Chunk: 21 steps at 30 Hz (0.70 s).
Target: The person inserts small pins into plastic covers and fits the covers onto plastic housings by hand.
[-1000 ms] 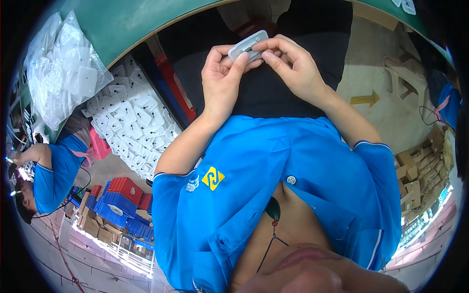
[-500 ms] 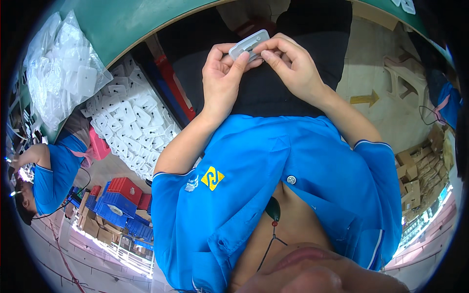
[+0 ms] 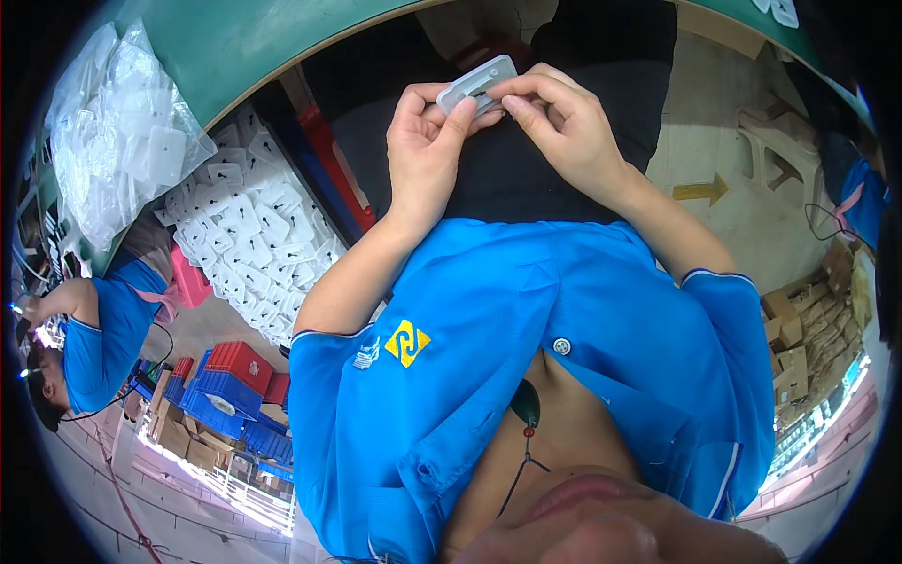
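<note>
My left hand (image 3: 425, 141) is closed round a small, rounded rectangular translucent white plastic cover (image 3: 480, 79), thumb on its near edge and fingers beneath. The cover is tilted above my dark-trousered lap. On it, near my left thumb, shows a small black part (image 3: 480, 94). My right hand (image 3: 570, 127) meets the cover from the right, with index finger and thumb pinched close at the black part. The fingertips partly hide that part, so its full shape cannot be made out.
Many similar white covers with black parts (image 3: 254, 226) lie spread at my left. A clear bag of white pieces (image 3: 127, 132) rests on the green table (image 3: 244, 38). Blue and red crates (image 3: 225, 385), a co-worker in blue (image 3: 108, 320), a plastic stool (image 3: 785, 146) and cardboard boxes (image 3: 794, 348) stand around.
Both hands and the cover have shifted very slightly to the left. The grip looks the same.
</note>
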Each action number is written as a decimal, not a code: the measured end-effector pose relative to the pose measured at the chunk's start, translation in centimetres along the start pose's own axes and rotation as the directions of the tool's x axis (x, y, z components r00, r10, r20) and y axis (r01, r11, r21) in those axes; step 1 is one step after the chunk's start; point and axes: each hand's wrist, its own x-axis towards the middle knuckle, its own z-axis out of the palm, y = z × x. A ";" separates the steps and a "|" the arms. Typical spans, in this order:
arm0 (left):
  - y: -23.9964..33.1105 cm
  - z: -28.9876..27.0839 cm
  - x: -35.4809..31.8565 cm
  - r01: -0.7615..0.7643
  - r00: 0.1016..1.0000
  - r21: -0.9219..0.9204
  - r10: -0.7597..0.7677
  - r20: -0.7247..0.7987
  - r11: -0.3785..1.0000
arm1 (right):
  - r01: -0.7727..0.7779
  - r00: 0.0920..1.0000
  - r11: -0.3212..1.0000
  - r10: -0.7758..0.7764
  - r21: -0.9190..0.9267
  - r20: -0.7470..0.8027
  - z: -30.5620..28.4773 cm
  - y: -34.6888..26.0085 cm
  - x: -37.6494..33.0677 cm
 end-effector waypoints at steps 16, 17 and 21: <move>0.0 0.0 -0.1 0.003 1.000 0.026 -0.003 0.012 1.000 | 0.003 0.999 0.997 0.000 0.078 -0.040 0.0 -0.2 -0.1; 0.0 0.0 -0.1 0.004 1.000 0.026 -0.004 0.012 1.000 | 0.018 0.996 0.998 -0.013 0.052 -0.086 0.0 -0.3 -0.1; -0.1 0.0 -0.1 0.001 1.000 0.011 -0.001 -0.011 1.000 | 0.022 0.996 0.999 -0.020 0.030 -0.088 0.0 -0.3 -0.1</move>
